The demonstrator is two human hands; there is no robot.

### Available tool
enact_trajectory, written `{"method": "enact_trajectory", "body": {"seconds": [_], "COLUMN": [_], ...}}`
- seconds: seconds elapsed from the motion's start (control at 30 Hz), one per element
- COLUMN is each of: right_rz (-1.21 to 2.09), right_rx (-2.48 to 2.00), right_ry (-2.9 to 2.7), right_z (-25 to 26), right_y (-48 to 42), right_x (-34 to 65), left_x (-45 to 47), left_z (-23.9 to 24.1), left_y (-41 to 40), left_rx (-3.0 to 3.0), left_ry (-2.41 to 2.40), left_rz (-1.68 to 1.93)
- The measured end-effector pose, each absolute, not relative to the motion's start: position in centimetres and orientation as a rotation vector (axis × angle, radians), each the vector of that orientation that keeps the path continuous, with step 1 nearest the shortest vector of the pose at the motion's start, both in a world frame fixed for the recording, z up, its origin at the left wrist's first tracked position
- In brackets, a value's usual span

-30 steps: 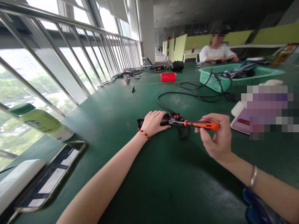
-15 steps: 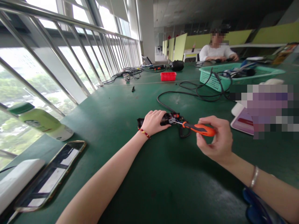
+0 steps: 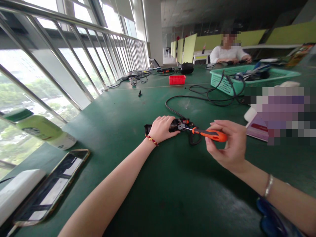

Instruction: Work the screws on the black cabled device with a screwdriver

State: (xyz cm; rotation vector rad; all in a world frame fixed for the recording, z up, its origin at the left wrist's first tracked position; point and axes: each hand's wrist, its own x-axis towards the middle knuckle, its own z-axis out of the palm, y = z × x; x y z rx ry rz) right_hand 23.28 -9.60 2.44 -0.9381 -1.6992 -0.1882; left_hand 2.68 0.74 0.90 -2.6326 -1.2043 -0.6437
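Observation:
My left hand (image 3: pixel 163 127) is wrapped over a black corded device (image 3: pixel 175 125), pressing it against the green table (image 3: pixel 158 184). Its right end lies exposed, with a grey metal part, wires and a bit of orange-red showing. An orange and dark grey screwdriver (image 3: pixel 209 134) is in my right hand (image 3: pixel 229 144), pinched at the handle between thumb and fingers. The screwdriver's shaft points left, its tip at the metal part of the device; exact contact is too small to make out. A black cord (image 3: pixel 172 100) runs from the device toward the back right.
On the left are a green-capped bottle (image 3: pixel 41 128), a phone (image 3: pixel 54 187) and a white box-shaped object (image 3: pixel 19 194). Farther back stand a red basket (image 3: pixel 177 80) and a green basket (image 3: pixel 227 84) holding cables. A person (image 3: pixel 228 52) sits across the table.
My right hand's fingers have shifted slightly around the screwdriver handle, the thumb a little further left. My left hand keeps the device in place. The view has moved slightly.

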Motion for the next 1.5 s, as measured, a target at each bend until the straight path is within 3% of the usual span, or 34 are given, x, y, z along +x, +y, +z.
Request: {"method": "enact_trajectory", "body": {"seconds": [0.17,0.33,0.9,1.5], "right_rz": [-0.258,-0.111,-0.315,-0.221], "right_rx": [-0.944,-0.955,-0.817,-0.796], "right_ry": [-1.721,-1.67,-1.769,-1.675], "right_z": [2.29,2.08,2.31,1.8], "right_y": [-9.54,-9.2,-9.2,-9.07], "right_x": [23.5,23.57,23.42,23.46], "left_x": [2.7,2.7,2.74,2.71], "left_z": [0.93,0.86,0.88,0.83], "left_y": [0.74,0.77,0.78,0.82], "left_rx": [-2.641,-2.638,-2.65,-2.652], "left_ry": [-1.203,-1.199,-1.208,-1.199], "left_rz": [-0.642,-0.647,-0.652,-0.671]}}
